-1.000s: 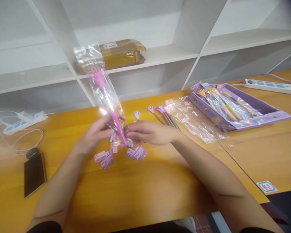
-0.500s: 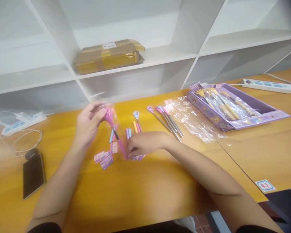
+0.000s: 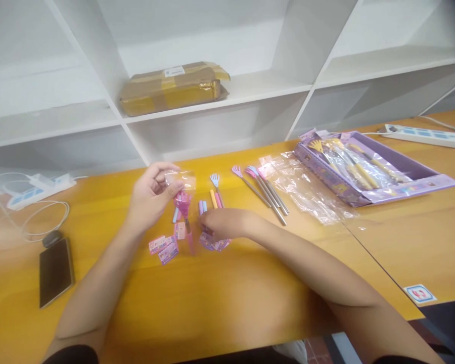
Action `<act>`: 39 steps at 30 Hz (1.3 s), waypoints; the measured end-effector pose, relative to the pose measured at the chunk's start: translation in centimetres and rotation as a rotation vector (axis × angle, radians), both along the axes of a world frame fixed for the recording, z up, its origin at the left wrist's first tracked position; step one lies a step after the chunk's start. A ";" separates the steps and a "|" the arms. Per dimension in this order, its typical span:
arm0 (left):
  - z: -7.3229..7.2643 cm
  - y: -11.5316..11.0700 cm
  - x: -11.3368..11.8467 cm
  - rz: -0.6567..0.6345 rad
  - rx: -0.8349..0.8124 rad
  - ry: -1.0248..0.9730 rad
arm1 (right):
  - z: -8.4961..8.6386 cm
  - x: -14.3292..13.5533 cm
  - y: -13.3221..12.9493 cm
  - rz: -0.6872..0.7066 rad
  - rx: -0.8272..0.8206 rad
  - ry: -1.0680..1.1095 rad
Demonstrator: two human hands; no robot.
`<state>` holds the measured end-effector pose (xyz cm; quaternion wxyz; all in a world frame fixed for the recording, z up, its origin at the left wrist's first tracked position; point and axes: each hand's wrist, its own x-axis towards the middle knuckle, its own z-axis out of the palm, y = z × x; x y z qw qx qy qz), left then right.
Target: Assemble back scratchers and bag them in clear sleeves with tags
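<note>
A small clear plastic bag (image 3: pixel 182 182) is pinched in my left hand (image 3: pixel 147 197). Below those fingers a pink hand-shaped scratcher (image 3: pixel 182 202) hangs with its handle pointing down; whether it is inside the bag is too blurred to tell. My right hand (image 3: pixel 223 224) is just right of the handle, fingers curled, and what they hold is hidden. Small printed cards (image 3: pixel 168 251) lie below both hands. Beyond my right hand are a blue scratcher (image 3: pixel 215 179) and coloured handles (image 3: pixel 214 198). Several metal scratcher rods (image 3: pixel 269 192) lie farther right.
Clear plastic wrappers (image 3: pixel 314 197) lie beside a purple box (image 3: pixel 354 194) holding yellow scratchers. A phone (image 3: pixel 55 273), cable and power strip (image 3: pixel 41 192) are on the left. A taped parcel (image 3: pixel 170 91) sits on the white shelf.
The pink scratcher has dropped lower and hangs more upright, away from my right hand. My left fingers now hold the bag above it. My right hand stays near the cards.
</note>
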<state>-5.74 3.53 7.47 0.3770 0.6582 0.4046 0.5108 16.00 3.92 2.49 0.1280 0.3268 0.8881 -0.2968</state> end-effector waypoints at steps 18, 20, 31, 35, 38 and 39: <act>-0.3 -1.3 0.4 0.029 0.036 0.141 | -0.5 -2.0 -0.7 -0.011 0.012 -0.132; -0.3 -1.4 0.6 0.030 0.039 0.148 | -0.3 -2.2 -0.8 -0.018 0.031 -0.145; -0.4 -1.5 1.2 0.023 -0.014 0.075 | -1.4 -2.3 -0.3 0.020 0.099 -0.135; -0.3 -1.6 1.3 0.016 -0.022 0.062 | -0.9 -1.6 -0.1 0.023 0.105 -0.106; -0.2 -1.6 1.4 0.008 -0.038 0.051 | -0.1 -0.9 -0.3 -0.003 0.140 -0.096; -0.2 -1.7 1.4 0.002 -0.047 0.046 | 0.1 -0.8 -0.4 -0.009 0.142 -0.119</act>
